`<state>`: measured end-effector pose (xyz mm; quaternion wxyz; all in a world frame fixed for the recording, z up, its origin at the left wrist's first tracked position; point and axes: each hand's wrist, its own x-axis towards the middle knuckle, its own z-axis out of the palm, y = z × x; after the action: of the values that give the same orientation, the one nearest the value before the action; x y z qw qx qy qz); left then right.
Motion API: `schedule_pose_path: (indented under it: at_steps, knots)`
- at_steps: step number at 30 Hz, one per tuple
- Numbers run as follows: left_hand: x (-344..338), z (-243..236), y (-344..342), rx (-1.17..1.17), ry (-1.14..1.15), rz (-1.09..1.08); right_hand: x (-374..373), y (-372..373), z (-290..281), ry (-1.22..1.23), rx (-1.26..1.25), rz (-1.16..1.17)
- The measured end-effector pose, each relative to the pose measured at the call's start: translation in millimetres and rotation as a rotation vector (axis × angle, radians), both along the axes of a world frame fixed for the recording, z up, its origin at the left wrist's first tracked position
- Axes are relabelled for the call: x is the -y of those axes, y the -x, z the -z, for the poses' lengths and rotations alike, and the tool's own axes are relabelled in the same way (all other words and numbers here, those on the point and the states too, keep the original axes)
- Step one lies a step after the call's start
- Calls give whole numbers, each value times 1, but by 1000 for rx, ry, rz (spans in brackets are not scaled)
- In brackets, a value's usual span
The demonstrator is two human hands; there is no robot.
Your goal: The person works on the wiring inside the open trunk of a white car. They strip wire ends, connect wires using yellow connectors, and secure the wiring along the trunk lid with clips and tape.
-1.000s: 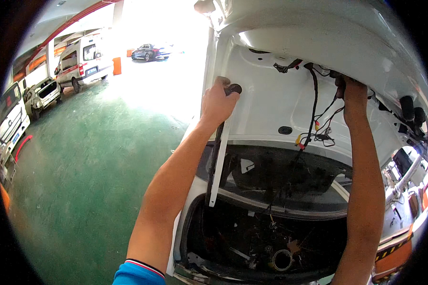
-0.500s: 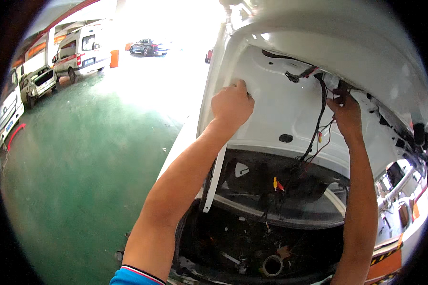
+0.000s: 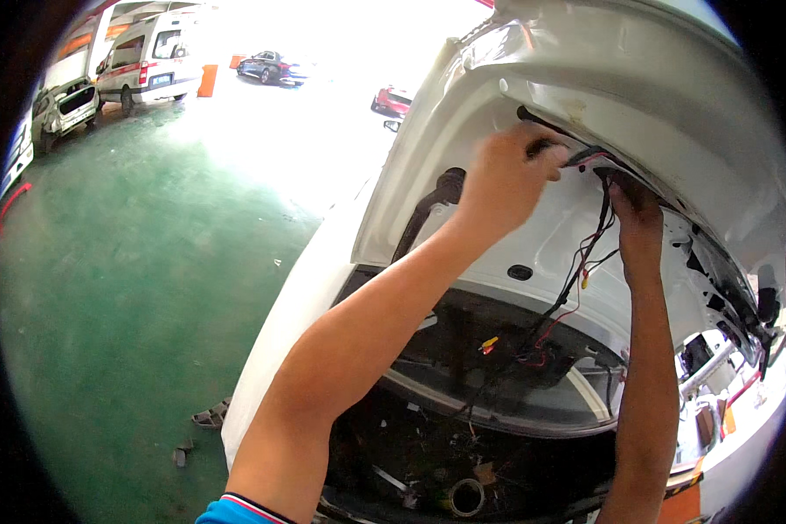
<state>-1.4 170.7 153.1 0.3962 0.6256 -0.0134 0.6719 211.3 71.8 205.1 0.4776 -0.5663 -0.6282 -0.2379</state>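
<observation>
My left hand (image 3: 511, 179), slightly blurred, is raised beneath the white lid (image 3: 664, 113) with fingers curled around a small dark thing beside the black wire harness (image 3: 598, 218). My right hand (image 3: 639, 210) reaches into the wiring at the lid's upper opening, fingers bent, their tips mostly hidden. Thin red and black leads hang down, with small yellow and red plugs (image 3: 490, 343). A bent black bar (image 3: 419, 214) rests along the lid's left side. Below lies the dark trunk opening (image 3: 432, 406) with scattered debris and a metal ring (image 3: 468, 496).
A green floor (image 3: 131, 297) stretches left, with loose grey pieces (image 3: 210, 417) beside the car. A white van (image 3: 144, 65), damaged car (image 3: 68, 109), dark sedan (image 3: 269, 68), red car (image 3: 391, 100) and orange barrier (image 3: 207, 80) stand behind. Metal equipment (image 3: 703, 375) is at right.
My left hand has left the bar at the lid's left side and moved right to the wiring. My right hand has shifted slightly downward. The view has shifted, showing more of the lid's top edge.
</observation>
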Motion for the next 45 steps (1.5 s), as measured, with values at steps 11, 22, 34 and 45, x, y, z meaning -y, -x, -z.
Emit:
schedule_pose_path:
  at_steps: [11,22,34,45]
  knots:
    - [-24,19,5,137,461,756,3,21,-8,-48,-337,-99]
    - [-25,17,10,-8,483,713,12,19,-4,-91,-408,-155]
    - [-21,26,9,-21,443,798,30,23,7,59,-482,-218]
    - [-6,-2,7,-331,252,360,51,8,16,72,-713,-337]
